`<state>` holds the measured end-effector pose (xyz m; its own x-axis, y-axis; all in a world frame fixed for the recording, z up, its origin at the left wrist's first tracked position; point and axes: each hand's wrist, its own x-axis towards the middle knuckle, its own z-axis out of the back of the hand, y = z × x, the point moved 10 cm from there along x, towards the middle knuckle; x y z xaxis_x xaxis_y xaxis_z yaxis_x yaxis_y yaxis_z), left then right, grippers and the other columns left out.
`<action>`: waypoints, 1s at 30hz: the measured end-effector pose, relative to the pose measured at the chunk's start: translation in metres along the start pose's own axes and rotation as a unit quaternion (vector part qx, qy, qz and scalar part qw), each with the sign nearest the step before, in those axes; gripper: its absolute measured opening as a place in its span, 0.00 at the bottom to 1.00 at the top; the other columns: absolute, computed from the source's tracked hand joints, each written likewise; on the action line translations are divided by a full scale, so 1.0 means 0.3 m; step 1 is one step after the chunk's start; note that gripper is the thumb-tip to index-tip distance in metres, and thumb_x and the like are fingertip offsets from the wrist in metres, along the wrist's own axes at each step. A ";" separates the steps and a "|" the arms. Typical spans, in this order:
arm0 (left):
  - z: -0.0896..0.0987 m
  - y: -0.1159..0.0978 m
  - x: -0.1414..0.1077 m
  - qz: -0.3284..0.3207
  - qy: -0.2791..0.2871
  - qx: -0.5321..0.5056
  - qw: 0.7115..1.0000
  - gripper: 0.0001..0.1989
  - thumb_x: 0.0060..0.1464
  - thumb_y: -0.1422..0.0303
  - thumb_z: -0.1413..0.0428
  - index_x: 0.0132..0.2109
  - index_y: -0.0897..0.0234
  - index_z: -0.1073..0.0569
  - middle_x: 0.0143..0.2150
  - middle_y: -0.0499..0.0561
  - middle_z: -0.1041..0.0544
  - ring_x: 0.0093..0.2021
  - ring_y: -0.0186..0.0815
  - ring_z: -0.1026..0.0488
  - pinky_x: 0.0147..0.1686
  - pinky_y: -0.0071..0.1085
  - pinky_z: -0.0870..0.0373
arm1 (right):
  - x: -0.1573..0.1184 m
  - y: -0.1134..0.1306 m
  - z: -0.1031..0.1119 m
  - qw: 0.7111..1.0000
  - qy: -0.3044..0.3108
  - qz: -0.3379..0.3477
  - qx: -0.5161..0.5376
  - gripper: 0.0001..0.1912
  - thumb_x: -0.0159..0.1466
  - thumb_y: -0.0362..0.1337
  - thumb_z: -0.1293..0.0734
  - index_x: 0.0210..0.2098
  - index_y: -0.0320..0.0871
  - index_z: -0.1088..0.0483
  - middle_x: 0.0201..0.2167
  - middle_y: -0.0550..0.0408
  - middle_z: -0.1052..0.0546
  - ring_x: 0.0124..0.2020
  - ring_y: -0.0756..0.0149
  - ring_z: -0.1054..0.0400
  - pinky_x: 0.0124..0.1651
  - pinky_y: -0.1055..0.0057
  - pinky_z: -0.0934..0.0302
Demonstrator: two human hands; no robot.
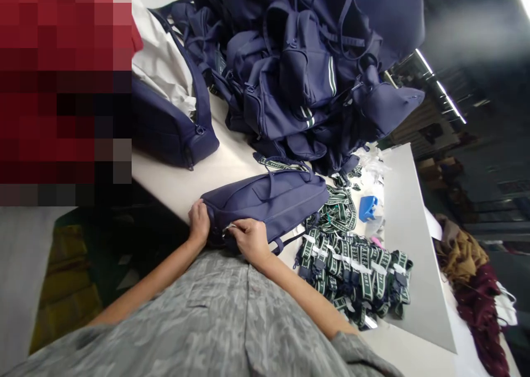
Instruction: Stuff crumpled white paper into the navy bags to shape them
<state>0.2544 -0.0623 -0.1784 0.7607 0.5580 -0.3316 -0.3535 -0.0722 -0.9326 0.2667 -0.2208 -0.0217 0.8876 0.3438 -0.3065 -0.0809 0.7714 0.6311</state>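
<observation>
A navy bag [265, 203] lay on its side across the pale table [234, 148] in the middle of the frame, close against the person's grey patterned shirt [223, 322]. The left hand [199, 222] held the bag's left end, its fingers bent and drawn together over the edge. The right hand [251, 240] was at the near left corner of the same bag, thumb and forefinger pinching a small shiny piece [227, 231]; it was too small and blurred to say for certain whether this was a zip pull or something else. The two hands were near each other but apart.

Beyond the bag, a heap of navy bags [306, 68] filled the upper middle of the frame, some with white and green stripes. At the upper left, another bag [174, 126] gaped, with white material [161, 57] showing in its opening. Just right of the bag in hand lay loose green straps [339, 208] with pale lettering, and below these, toward the lower right, bundled straps [351, 266] with white bands around them. A blue object [367, 208] stood near the grey board [418, 255] at the right.
</observation>
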 end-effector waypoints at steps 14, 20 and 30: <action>0.027 -0.377 -0.208 -0.338 0.135 0.194 0.911 0.20 0.58 0.68 0.48 0.58 0.63 0.32 0.52 0.58 0.28 0.46 0.43 0.26 0.51 0.39 0.27 | -0.039 0.057 -0.091 0.690 0.177 -0.274 0.646 0.16 0.53 0.17 0.39 0.39 0.36 0.34 0.40 0.52 0.28 0.46 0.60 0.24 0.48 0.65 0.26; 0.017 -0.373 -0.198 -0.382 0.115 0.201 0.895 0.16 0.61 0.63 0.50 0.53 0.65 0.28 0.47 0.59 0.21 0.48 0.46 0.23 0.51 0.39 0.27 | 0.024 -0.008 -0.207 0.640 0.117 -0.293 0.700 0.18 0.49 0.13 0.41 0.25 0.43 0.47 0.26 0.61 0.35 0.33 0.72 0.28 0.39 0.77 0.28; 0.028 -0.333 -0.212 -0.346 0.088 0.207 0.911 0.19 0.56 0.71 0.47 0.56 0.63 0.28 0.43 0.55 0.20 0.40 0.41 0.21 0.46 0.36 0.23 | 0.033 -0.094 -0.269 0.623 0.201 -0.374 0.656 0.12 0.46 0.19 0.44 0.18 0.42 0.46 0.19 0.59 0.44 0.18 0.76 0.53 0.21 0.81 0.46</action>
<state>0.2368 -0.0836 -0.0628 0.9422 0.2068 0.2636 0.0969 0.5848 -0.8054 0.2414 -0.1960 -0.1000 0.2469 0.4604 -0.8527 0.9628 -0.2162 0.1620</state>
